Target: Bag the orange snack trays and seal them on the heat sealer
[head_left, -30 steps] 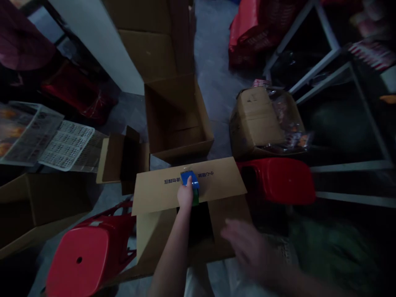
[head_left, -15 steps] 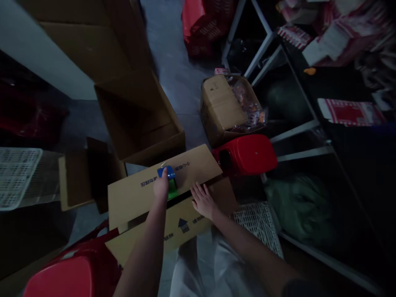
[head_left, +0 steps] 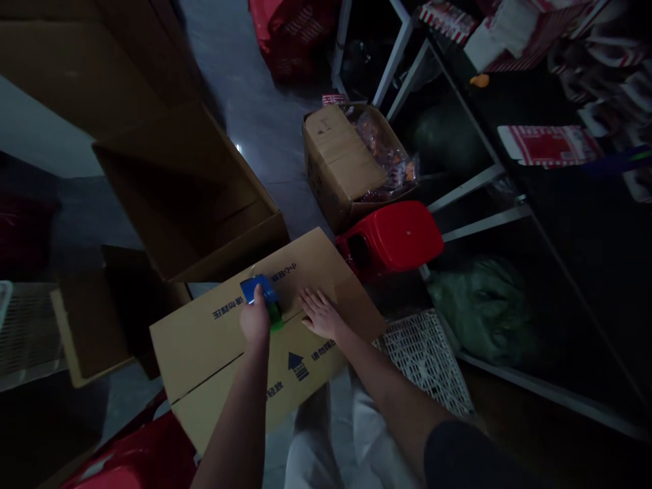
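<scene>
Both hands [head_left: 318,313] are on the closed cardboard box [head_left: 219,339], the left gripping a blue-and-green tape dispenser [head_left: 262,296].

Floor gap [head_left: 278,159] btwn open box [head_left: 237,241] & packed box [head_left: 346,153], red stool [head_left: 407,238] blocks R of closed box [head_left: 198,339]

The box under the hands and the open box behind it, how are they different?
The near box has its top flaps folded down, but the far box stands wide open. The near box has dark writing and an arrow; the far box shows none. The right hand lies flat on the near box, while no hand touches the far box. Both are brown cardboard.
</scene>
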Demonstrator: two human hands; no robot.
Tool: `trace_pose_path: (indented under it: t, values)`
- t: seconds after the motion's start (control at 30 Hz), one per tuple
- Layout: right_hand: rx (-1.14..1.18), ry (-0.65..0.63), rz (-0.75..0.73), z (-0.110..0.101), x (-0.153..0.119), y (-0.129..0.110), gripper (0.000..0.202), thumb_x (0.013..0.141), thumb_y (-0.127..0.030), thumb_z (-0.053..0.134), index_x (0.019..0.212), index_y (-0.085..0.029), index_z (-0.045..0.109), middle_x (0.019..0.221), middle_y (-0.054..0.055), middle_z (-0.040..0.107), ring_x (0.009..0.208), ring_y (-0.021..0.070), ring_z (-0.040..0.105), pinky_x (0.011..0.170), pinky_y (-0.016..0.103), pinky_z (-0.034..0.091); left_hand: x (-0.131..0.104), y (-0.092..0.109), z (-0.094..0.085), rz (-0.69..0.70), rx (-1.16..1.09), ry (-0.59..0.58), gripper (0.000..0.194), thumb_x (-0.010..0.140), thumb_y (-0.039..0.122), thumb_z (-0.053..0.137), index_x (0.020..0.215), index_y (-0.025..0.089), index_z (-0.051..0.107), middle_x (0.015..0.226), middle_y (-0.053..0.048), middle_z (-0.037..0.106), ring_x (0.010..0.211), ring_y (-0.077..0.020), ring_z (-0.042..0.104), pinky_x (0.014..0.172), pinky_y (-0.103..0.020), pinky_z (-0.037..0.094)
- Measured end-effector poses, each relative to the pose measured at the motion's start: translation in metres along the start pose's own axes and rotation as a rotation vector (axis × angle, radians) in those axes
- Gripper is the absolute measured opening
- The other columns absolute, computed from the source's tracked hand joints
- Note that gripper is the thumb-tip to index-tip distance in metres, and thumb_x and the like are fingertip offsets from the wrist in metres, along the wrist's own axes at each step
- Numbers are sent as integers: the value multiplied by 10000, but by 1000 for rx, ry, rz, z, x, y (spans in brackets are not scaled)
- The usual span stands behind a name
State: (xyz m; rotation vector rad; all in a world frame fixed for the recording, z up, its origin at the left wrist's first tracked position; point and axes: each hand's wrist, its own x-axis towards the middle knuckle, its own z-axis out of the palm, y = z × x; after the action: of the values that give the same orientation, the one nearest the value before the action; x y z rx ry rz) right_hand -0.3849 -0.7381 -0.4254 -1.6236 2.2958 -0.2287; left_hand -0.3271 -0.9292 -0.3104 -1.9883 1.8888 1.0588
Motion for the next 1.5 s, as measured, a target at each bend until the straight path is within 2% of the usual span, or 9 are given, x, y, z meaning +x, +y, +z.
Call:
trace_pose_path:
  t: [0.27, 0.5, 0.77, 0.9, 1.1, 1.2, 1.27, 1.33, 1.5]
  values:
    - [18, -22, 91, 7, 0, -2, 670, 980, -442, 388, 1520, -57, 290, 1602, 146, 181, 1503, 273, 147, 1240, 465, 133, -8, -6, 16, 17, -7, 3, 721, 882, 680, 316, 1062, 78, 669, 1105, -273, 682, 1063, -403, 642, 893, -446, 489]
    - [5, -32, 77, 24, 4, 5, 689, 975, -436, 384, 1525, -38, 263, 1610, 154, 141, 1508, 289, 106, 1239, 474, 92, 5, -19, 30, 4, -74, 9, 729, 871, 705, 309, 998, 93, 684, 1065, -264, 692, 1044, -412, 644, 886, -449, 487]
    - [19, -52, 81, 25, 2, 6, 706, 956, -398, 428, 1526, -21, 250, 1611, 176, 114, 1508, 305, 90, 1226, 498, 85, -11, -43, 38, 12, -349, 24, 618, 864, 670, 407, 1078, 140, 641, 1098, -165, 703, 1058, -326, 651, 887, -372, 495]
    - [17, -13, 63, 28, 3, 6, 708, 953, -374, 426, 1529, -13, 229, 1614, 179, 98, 1508, 311, 78, 1221, 511, 81, -46, -81, 41, 11, -485, 11, 562, 844, 643, 473, 1051, 150, 644, 1060, -136, 710, 1019, -301, 660, 877, -358, 504]
    - [6, -48, 69, 28, 5, 7, 716, 955, -384, 428, 1529, -9, 223, 1617, 184, 98, 1508, 313, 53, 1219, 512, 63, -157, -164, 75, -49, -645, -71, 582, 811, 657, 526, 1087, 156, 628, 1073, -119, 704, 1041, -289, 647, 932, -360, 489]
    - [-9, -64, 49, 24, 3, 6, 647, 969, -363, 416, 1542, -111, 253, 1630, 126, 97, 1511, 307, 32, 1213, 541, 24, -198, -195, 90, -153, -729, -144, 621, 790, 706, 520, 1065, 161, 633, 1049, -116, 708, 1021, -291, 651, 901, -360, 508]
    - [-23, -69, 7, 22, 1, 6, 580, 981, -339, 401, 1537, -217, 290, 1633, 64, 135, 1512, 301, 26, 1201, 581, -17, -208, -207, 95, -161, -746, -166, 641, 772, 725, 533, 1059, 161, 635, 1043, -115, 708, 1027, -295, 647, 905, -366, 507]
    - [-34, -66, -37, 21, 1, 7, 541, 992, -331, 377, 1524, -250, 322, 1626, 44, 182, 1513, 291, 36, 1202, 583, -24, -208, -213, 97, -142, -742, -167, 651, 764, 726, 547, 1067, 156, 628, 1048, -116, 704, 1038, -298, 639, 916, -374, 499]
    - [-56, -47, -93, 26, 4, 4, 524, 1004, -286, 327, 1506, -141, 360, 1612, 129, 205, 1510, 273, 98, 1229, 484, 94, -207, -219, 92, -102, -774, -172, 629, 772, 710, 561, 1075, 162, 621, 1056, -116, 701, 1037, -295, 636, 901, -372, 501]
